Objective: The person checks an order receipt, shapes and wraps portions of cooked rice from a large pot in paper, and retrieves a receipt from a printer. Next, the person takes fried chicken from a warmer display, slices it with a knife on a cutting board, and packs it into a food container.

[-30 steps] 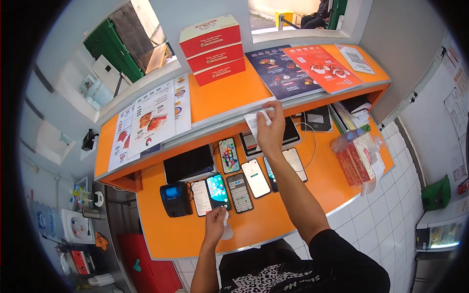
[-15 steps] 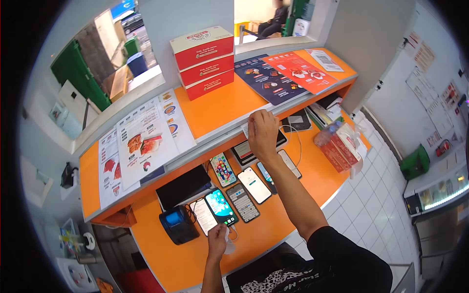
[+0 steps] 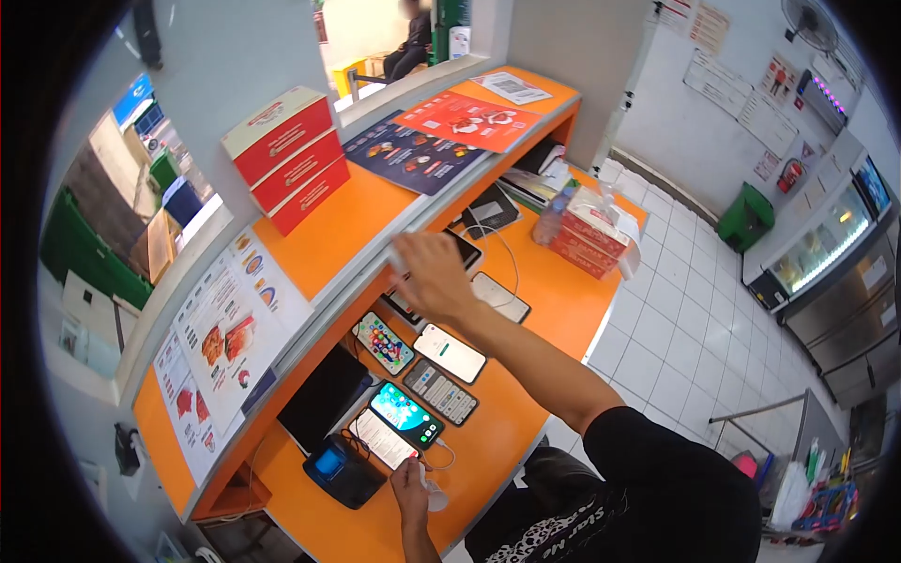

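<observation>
My left hand (image 3: 410,493) is closed at the front of the orange desk, with a curled white slip of paper (image 3: 436,496) at its fingers. Just beyond its fingertips lies a phone (image 3: 381,437) showing white text pages, beside a phone with a blue screen (image 3: 406,413). My right hand (image 3: 434,274) is raised at the edge of the upper counter, above the row of phones; its fingers are blurred, with something pale at their tips. Below it are a phone with app icons (image 3: 384,342), a white-screen phone (image 3: 450,354) and a grey-screen phone (image 3: 441,393).
A black receipt printer (image 3: 343,474) stands left of the phones. Red-and-cream boxes (image 3: 291,159) are stacked on the upper counter (image 3: 343,246), between menu sheets (image 3: 225,338) and a dark menu (image 3: 413,155). A red carton (image 3: 587,235) sits at the desk's right end. White cables loop nearby.
The view has swung to the right and tilted. My right hand has moved left along the counter edge and is blurred now. My left hand stays near the text-screen phone.
</observation>
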Available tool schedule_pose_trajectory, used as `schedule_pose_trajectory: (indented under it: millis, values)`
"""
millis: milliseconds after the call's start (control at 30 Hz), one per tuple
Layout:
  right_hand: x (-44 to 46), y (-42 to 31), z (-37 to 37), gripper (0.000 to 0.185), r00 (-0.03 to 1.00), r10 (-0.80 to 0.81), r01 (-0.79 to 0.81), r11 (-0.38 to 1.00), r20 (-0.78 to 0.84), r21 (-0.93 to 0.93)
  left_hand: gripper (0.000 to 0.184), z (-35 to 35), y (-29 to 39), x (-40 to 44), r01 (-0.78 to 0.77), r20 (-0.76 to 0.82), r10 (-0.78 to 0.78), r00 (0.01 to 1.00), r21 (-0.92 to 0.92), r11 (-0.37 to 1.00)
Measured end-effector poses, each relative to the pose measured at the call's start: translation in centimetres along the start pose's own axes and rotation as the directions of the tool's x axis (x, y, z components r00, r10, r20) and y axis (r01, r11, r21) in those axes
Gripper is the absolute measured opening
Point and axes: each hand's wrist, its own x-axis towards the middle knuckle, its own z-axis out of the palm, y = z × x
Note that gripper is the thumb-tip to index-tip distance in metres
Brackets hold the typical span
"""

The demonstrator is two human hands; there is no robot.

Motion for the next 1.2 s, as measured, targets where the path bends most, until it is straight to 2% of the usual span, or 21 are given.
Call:
schedule_pose_trajectory:
  millis: [67, 167, 200, 267, 333, 367, 400, 433, 467, 533, 600, 667, 733, 800, 833, 867, 900, 1000, 1067, 1133, 1200]
  values:
    - [-0.4, -0.8, 0.1, 0.053, 0.997, -0.078, 0.078, 0.997, 0.001, 0.013, 0.037, 0.5, -1.0, 0.4, 0.004, 0.018, -0.004, 1.0, -0.016, 1.0]
    - [-0.5, -1.0, -2.6, 0.057, 0.994, -0.035, 0.019, 0.987, -0.104, -0.157, 0.028, 0.6, -2.8, 0.7, 0.069, 0.145, -0.052, 0.988, -0.114, 0.991]
    - [-1.0, -0.9, -4.2, 0.059, 0.997, -0.027, 0.018, 0.993, -0.076, -0.116, 0.023, 1.2, -2.6, 0.7, 0.101, 0.205, -0.067, 0.977, -0.158, 0.982]
    - [-3.4, -0.9, -7.1, 0.061, 1.0, -0.015, 0.014, 0.999, -0.021, -0.03, 0.013, 4.1, -1.7, 0.0, -0.062, 0.194, 0.103, 0.976, -0.209, 0.976]
    - [-9.0, -0.5, -9.4, 0.061, 0.993, 0.113, -0.118, 0.96, 0.034, 0.255, 0.024, 7.7, -0.8, -0.8, -0.166, 0.205, 0.214, 0.955, -0.23, 0.959]
    - [-12.2, 0.0, -11.3, 0.058, 0.952, 0.185, -0.249, 0.931, 0.243, 0.267, 0.032, 9.8, -0.5, -1.0, -0.192, 0.229, 0.244, 0.942, -0.228, 0.955]
    - [-15.7, 1.0, -13.4, 0.056, 0.865, 0.24, -0.375, 0.892, 0.441, 0.251, 0.04, 12.4, 0.0, -1.2, -0.219, 0.254, 0.275, 0.927, -0.229, 0.949]
    - [-19.7, 2.7, -14.9, 0.055, 0.798, 0.278, -0.517, 0.772, 0.535, 0.37, 0.053, 15.3, 1.9, -2.4, -0.271, 0.341, 0.289, 0.895, -0.1, 0.957]
    - [-23.8, 4.9, -16.3, 0.053, 0.724, 0.285, -0.641, 0.614, 0.628, 0.461, 0.055, 18.8, 3.0, -3.3, -0.249, 0.446, 0.263, 0.856, -0.092, 0.964]
    - [-31.5, 8.9, -20.4, 0.043, 0.636, 0.303, -0.772, 0.231, 0.71, 0.593, 0.06, 26.5, 3.8, -5.8, -0.194, 0.626, 0.193, 0.756, -0.067, 0.979]
    - [-37.1, 12.3, -27.7, 0.029, 0.629, 0.384, -0.724, -0.028, 0.676, 0.69, 0.06, 34.6, 3.4, -8.6, -0.298, 0.719, 0.184, 0.67, 0.033, 0.954]
    - [-42.5, 15.8, -35.2, 0.019, 0.548, 0.617, -0.727, 0.017, 0.566, 0.686, 0.056, 42.1, 3.2, -10.8, -0.358, 0.819, 0.103, 0.564, 0.13, 0.924]
    - [-45.3, 18.3, -45.5, 0.016, 0.416, 0.819, -0.724, 0.036, 0.394, 0.689, 0.047, 49.6, 3.3, -13.4, -0.387, 0.917, -0.052, 0.396, 0.218, 0.896]
    - [-48.8, 20.6, -54.9, 0.015, 0.301, 0.925, -0.681, 0.04, 0.23, 0.732, 0.036, 56.6, 5.0, -15.7, -0.483, 0.959, -0.054, 0.278, 0.188, 0.855]
    - [-50.2, 21.4, -58.6, 0.014, 0.279, 0.949, -0.642, 0.071, 0.147, 0.764, 0.03, 60.2, 6.1, -16.8, -0.525, 0.976, -0.059, 0.209, 0.163, 0.835]
    - [-51.5, 22.2, -62.2, 0.013, 0.255, 0.965, -0.602, 0.112, 0.058, 0.791, 0.025, 63.8, 8.4, -18.9, -0.503, 0.974, -0.087, 0.207, 0.182, 0.845]
    - [-53.1, 22.7, -65.2, 0.013, 0.228, 0.973, -0.562, 0.161, -0.035, 0.811, 0.023, 67.3, 9.8, -20.0, -0.55, 0.972, -0.137, 0.192, 0.222, 0.805]
    - [-56.6, 24.2, -70.4, 0.013, 0.148, 0.961, -0.487, 0.278, -0.236, 0.828, 0.014, 78.8, 11.8, -23.6, -0.398, 0.998, 0.06, 0.015, -0.049, 0.916]
    - [-57.6, 25.7, -72.7, 0.015, 0.106, 0.938, -0.462, 0.339, -0.329, 0.82, 0.009, 86.5, 13.9, -26.9, -0.444, 0.988, 0.15, 0.024, -0.124, 0.887]
    - [-58.1, 28.2, -74.6, 0.016, 0.076, 0.929, -0.434, 0.359, -0.364, 0.826, 0.008, 94.8, 14.2, -29.1, -0.522, 0.953, 0.301, -0.027, -0.271, 0.809]
    - [-58.6, 31.9, -77.3, 0.018, 0.063, 0.935, -0.414, 0.343, -0.349, 0.843, 0.009, 103.3, 14.7, -32.0, -0.499, 0.939, 0.322, -0.122, -0.339, 0.798]
